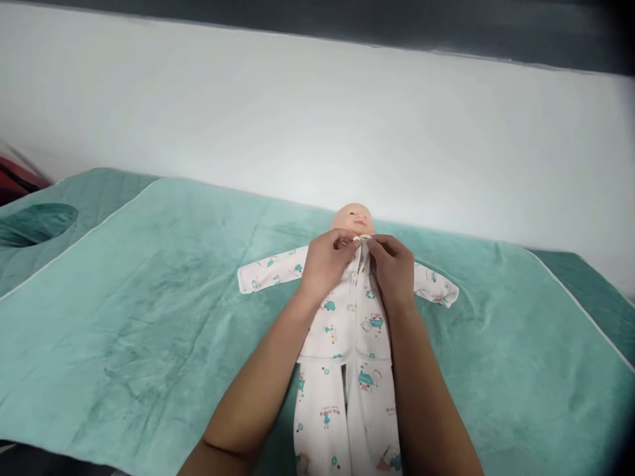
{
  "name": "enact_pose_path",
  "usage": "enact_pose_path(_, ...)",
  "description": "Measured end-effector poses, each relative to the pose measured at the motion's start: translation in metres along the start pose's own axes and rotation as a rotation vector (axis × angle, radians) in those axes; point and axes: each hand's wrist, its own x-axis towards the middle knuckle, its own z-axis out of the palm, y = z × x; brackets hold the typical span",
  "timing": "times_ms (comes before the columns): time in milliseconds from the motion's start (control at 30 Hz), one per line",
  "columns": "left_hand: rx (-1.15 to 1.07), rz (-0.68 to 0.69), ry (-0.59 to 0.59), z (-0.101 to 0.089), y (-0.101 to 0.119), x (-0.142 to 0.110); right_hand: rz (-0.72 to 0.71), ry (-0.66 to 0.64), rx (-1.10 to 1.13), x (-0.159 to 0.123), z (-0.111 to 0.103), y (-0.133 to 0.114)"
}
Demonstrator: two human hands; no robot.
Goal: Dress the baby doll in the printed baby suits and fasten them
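A baby doll (353,217) lies on its back, its head away from me. It wears a white printed baby jacket (370,324) with buttons down the front and matching trousers (322,416). Both sleeves are stretched out sideways. At the collar, my left hand (330,258) pinches the jacket's left-hand front edge between thumb and fingers. My right hand (394,264) pinches the other edge close beside it. The fingertips nearly meet just under the doll's chin. A button (354,276) shows below my hands, with another lower down the front.
A green plush cover (163,317) spreads under the doll over a quilted bed with a face hole (40,223) at the left. Behind it rises a white wall (297,119) with a dark band on top. Something red (20,178) stands at the far left.
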Motion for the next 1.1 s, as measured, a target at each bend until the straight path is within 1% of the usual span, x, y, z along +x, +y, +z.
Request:
enact_pose_path(67,-0.111,-0.055,-0.043,0.002,0.004,-0.002,0.015,-0.006,0.095,-0.003,0.001,0.004)
enact_pose_path(167,-0.166,-0.1,-0.071,0.005,0.002,0.0,0.039,0.004,0.158,-0.007,0.001,0.012)
enact_pose_path(267,-0.139,-0.084,-0.072,0.005,-0.002,0.002,0.031,0.0,0.154,-0.01,-0.001,0.018)
enact_pose_path(333,-0.123,-0.079,-0.097,0.005,-0.004,0.003,0.009,0.006,0.139,-0.011,-0.003,0.019)
enact_pose_path(467,-0.208,-0.108,-0.154,0.002,-0.004,0.003,-0.033,0.033,0.139,-0.012,-0.002,0.018)
enact_pose_path(633,-0.277,-0.147,-0.133,0.002,-0.004,0.003,-0.004,-0.003,0.104,-0.011,-0.002,0.017)
enact_pose_path(833,-0.294,-0.149,-0.074,0.004,-0.006,0.004,-0.031,-0.023,0.119,-0.008,-0.003,0.019)
enact_pose_path(1000,-0.273,-0.158,-0.074,0.005,-0.007,0.004,-0.056,-0.076,0.178,-0.007,-0.002,0.022)
enact_pose_path(1100,-0.282,-0.169,-0.076,0.003,-0.008,0.004,-0.073,-0.095,0.161,-0.007,-0.002,0.021)
